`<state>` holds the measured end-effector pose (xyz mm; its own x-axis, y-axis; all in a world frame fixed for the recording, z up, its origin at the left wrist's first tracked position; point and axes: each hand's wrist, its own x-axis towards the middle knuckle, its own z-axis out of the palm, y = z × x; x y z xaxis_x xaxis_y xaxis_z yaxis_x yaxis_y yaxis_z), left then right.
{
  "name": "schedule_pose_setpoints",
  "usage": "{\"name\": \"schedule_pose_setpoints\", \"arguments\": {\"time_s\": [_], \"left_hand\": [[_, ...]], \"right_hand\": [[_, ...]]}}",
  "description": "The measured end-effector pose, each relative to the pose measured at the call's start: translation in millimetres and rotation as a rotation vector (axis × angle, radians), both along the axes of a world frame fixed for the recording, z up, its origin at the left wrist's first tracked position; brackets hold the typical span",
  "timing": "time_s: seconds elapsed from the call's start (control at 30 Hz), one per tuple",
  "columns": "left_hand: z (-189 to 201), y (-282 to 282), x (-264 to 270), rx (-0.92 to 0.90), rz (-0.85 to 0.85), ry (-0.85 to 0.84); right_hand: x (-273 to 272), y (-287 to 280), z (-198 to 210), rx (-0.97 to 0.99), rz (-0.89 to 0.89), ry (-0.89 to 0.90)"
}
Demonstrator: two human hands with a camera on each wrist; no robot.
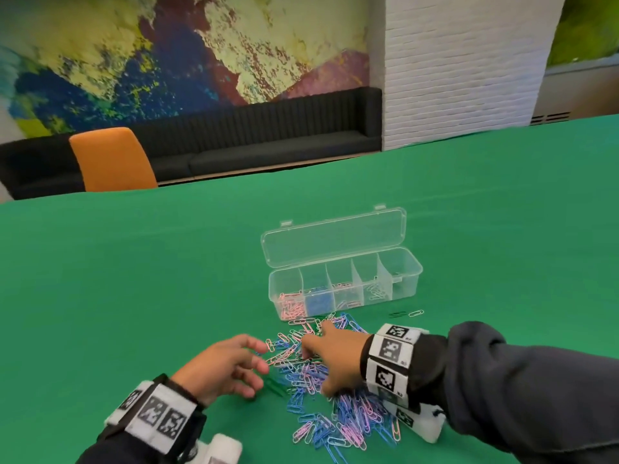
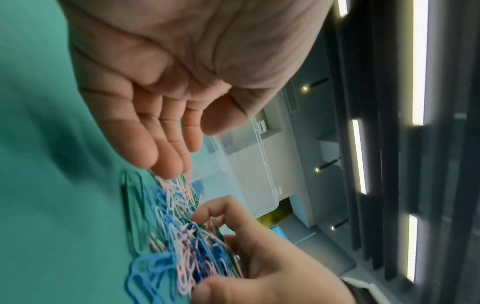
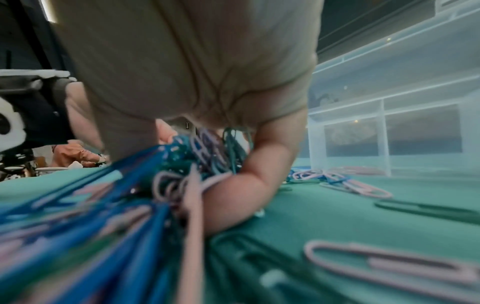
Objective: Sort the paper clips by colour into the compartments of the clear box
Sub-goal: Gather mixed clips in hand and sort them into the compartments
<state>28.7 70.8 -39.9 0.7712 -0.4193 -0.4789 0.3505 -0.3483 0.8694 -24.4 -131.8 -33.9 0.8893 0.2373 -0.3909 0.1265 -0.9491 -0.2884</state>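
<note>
Head: clips btwn both hands.

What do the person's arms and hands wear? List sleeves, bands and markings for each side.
Left hand: bare, no glove; dark sleeve; wide wristband of white panels printed with black square marker codes; a white block under the wrist.
Right hand: bare; dark grey sleeve; a wristband with the same marker panels and white block.

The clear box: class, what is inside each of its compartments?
In the clear box, from its left end: pink paper clips, blue paper clips, a few pinkish ones, some pale ones; the right-end compartment looks nearly empty. Exact colours blur behind the walls.
</note>
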Motion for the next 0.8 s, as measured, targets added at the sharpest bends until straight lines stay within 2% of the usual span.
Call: {"name": "schedule_pose_setpoints", "arguments": {"time_s": [0.17,0.33,0.53,0.7,0.8], "left_hand": [[-7.6,5.5,-25.7,-0.282,0.027,0.2],[-15.5,-29.4,-48.1,-0.478,0.043,0.35],[-16.9,-78.1,-36.8,-0.664,0.203,0.518],[-7.1,-115.2,-26.7,-0.868,0.292,0.684],[4.2,-128.4,-21.8,-0.975,0.308,0.699]], "right_hand": [[5.2,-6.6,-3.8,-0.086,0.057,-0.029],[18.7,-25.6,4.9,-0.138,0.052,-0.055],[22.6,-47.9,30.2,0.011,-0.033,-0.057],[22.0,-35.5,59.7,0.053,0.104,-0.175],[25.0,-33.2,69.6,0.052,0.132,-0.229]]}}
